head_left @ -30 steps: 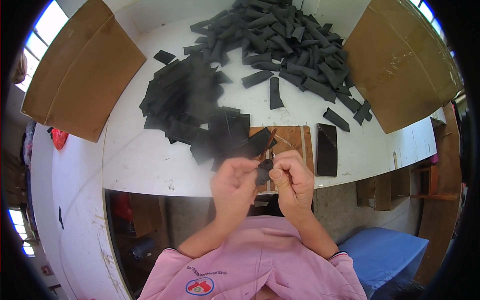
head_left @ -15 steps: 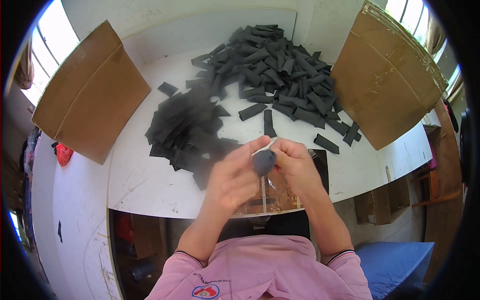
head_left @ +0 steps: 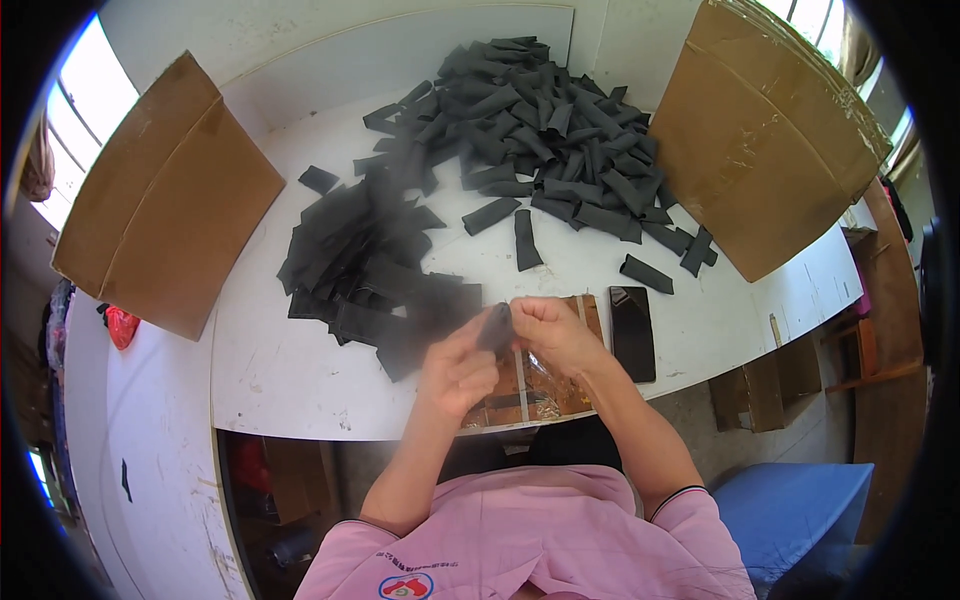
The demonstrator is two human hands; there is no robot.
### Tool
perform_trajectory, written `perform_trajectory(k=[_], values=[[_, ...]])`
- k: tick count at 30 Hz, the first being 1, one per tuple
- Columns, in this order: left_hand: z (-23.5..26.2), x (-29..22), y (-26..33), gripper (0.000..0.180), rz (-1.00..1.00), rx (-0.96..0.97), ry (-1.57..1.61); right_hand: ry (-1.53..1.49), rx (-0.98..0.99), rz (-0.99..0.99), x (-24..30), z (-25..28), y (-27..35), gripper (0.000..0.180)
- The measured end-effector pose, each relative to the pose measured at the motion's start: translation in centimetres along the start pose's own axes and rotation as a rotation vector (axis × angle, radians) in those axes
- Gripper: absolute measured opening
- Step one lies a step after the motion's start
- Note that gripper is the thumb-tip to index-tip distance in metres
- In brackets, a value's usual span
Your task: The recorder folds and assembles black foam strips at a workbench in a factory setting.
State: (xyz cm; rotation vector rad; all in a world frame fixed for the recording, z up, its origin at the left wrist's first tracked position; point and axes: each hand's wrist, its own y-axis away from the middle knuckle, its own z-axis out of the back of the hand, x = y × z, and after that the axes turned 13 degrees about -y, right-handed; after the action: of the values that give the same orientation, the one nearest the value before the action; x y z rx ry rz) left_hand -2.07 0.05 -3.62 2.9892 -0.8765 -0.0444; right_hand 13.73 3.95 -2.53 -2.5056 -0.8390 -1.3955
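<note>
A small dark grey cloth piece (head_left: 494, 328) is held between my two hands above the near edge of the white table. My left hand (head_left: 460, 368) grips it from the left, its thumb and forefinger closed on the cloth and the other fingers curled. From the right, my right hand (head_left: 556, 334) pinches its upper edge with closed fingertips. Left of my hands lies a heap of flat dark grey cloth pieces (head_left: 345, 255). Farther off, a big pile of dark grey cloth tubes (head_left: 540, 130) spreads over the table, and a single tube (head_left: 526, 240) lies nearer me.
Under my hands is a brown, tape-covered board (head_left: 545, 385). A black phone (head_left: 632, 335) lies beside it on the right. Cardboard flaps stand at left (head_left: 170, 200) and right (head_left: 765, 140) of the white table (head_left: 290, 390). A blue bin (head_left: 800, 510) sits low at the right.
Both hands have shifted left and slightly nearer me with the cloth piece. Its rounded face has turned to a narrower shape. The phone, mostly covered before, now shows fully.
</note>
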Motion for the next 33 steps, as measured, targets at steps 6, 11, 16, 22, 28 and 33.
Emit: perform_trajectory(k=[6,11,16,22,28,33], values=[[-3.1,1.4,-0.3,0.036,-0.769,-0.408,-1.792,0.258,-0.074,0.198,-1.3,1.1,0.9,0.020],[-4.0,0.7,-0.2,0.018,-0.800,-0.102,-1.960,0.624,-0.157,0.589,1.7,-1.8,2.3,0.022],[-5.1,1.4,0.7,0.006,-0.918,-0.265,-1.413,1.524,-0.008,0.676,5.0,-4.4,2.8,0.024],[-2.3,1.2,0.0,0.011,-0.663,-0.116,-1.359,1.252,-0.071,0.653,0.1,-1.1,2.6,0.021],[-7.6,0.8,-1.6,0.012,-0.261,-0.092,-1.603,1.049,-0.080,0.833,1.4,-1.7,2.5,0.017],[-5.4,1.0,-1.9,0.006,-0.220,-0.166,-1.688,0.950,-0.066,0.610,-1.0,0.0,2.7,0.012]])
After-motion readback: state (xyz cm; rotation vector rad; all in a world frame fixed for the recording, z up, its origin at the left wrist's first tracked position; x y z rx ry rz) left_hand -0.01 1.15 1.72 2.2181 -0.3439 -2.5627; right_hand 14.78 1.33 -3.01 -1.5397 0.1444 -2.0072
